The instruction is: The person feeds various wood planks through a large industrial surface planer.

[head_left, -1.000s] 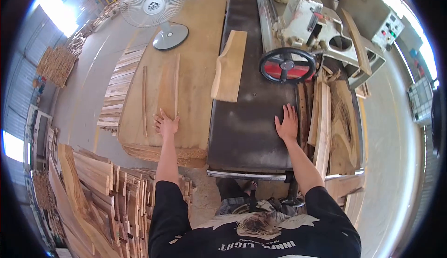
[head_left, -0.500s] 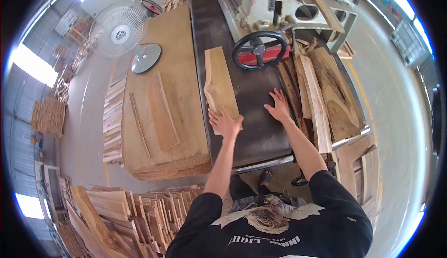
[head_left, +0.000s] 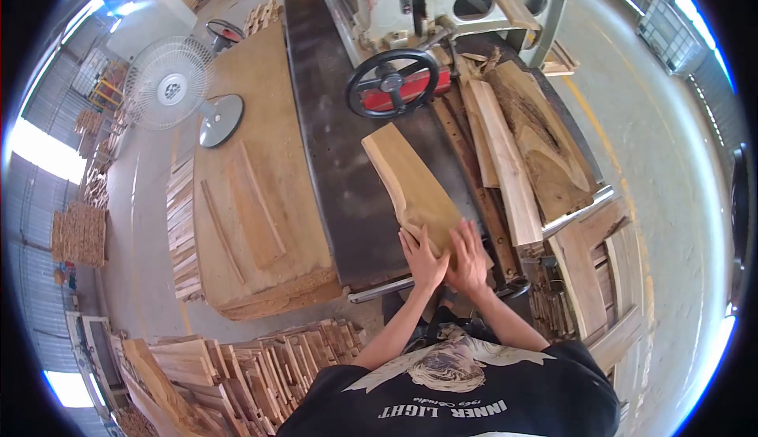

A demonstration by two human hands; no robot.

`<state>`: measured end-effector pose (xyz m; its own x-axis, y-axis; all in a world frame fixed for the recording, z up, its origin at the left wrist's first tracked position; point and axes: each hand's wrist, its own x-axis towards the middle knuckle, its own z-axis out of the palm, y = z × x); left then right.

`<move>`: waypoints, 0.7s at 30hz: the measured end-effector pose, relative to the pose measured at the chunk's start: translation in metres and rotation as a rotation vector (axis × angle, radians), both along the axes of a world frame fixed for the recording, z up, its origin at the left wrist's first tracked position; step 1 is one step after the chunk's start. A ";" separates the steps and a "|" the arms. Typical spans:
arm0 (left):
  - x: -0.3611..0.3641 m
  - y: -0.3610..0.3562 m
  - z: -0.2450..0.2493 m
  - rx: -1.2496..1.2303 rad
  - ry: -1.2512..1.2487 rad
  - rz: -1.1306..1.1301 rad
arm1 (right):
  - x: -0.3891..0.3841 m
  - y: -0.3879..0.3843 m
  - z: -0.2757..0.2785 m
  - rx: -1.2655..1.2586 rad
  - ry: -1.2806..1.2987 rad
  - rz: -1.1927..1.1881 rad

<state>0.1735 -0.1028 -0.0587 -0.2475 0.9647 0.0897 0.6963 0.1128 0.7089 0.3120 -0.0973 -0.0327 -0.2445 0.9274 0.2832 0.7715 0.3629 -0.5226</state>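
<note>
A pale wooden board (head_left: 416,180) with one wavy edge lies slanted on the dark metal machine table (head_left: 347,200). My left hand (head_left: 425,262) grips its near end along the wavy side, fingers pointing forward. Beside it, almost touching, my right hand (head_left: 467,259) holds the same end at the right edge. The fingers of both hands rest over the board; what lies under the palms is hidden. Ahead of the board is a black handwheel (head_left: 392,83) on the pale machine (head_left: 399,11).
Right of the table lie several long planks (head_left: 505,161) and a wide dark-grained slab (head_left: 545,137). On the left, a wooden worktop (head_left: 260,121) bears a fan (head_left: 170,86), a thin strip and a flat board. Stacked offcuts (head_left: 253,366) stand at lower left.
The board has shifted right and nearer, its near end swinging right. My right hand has come from the bare table onto the board, next to my left hand. The view has shifted too.
</note>
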 end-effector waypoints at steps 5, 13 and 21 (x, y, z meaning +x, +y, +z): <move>0.024 0.014 -0.003 0.015 0.004 -0.094 | 0.009 -0.009 -0.008 -0.079 -0.103 -0.022; 0.012 0.067 -0.015 0.064 0.024 -0.115 | 0.001 0.038 0.004 -0.062 -0.134 -0.025; -0.086 0.117 0.003 0.092 -0.057 -0.156 | -0.038 0.129 0.006 -0.007 -0.099 -0.025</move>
<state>0.0875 0.0147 -0.0558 -0.1025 0.9802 0.1692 0.6586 -0.0606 0.7500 0.2743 0.0314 -0.0270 -0.2475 0.9355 0.2523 0.8280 0.3395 -0.4462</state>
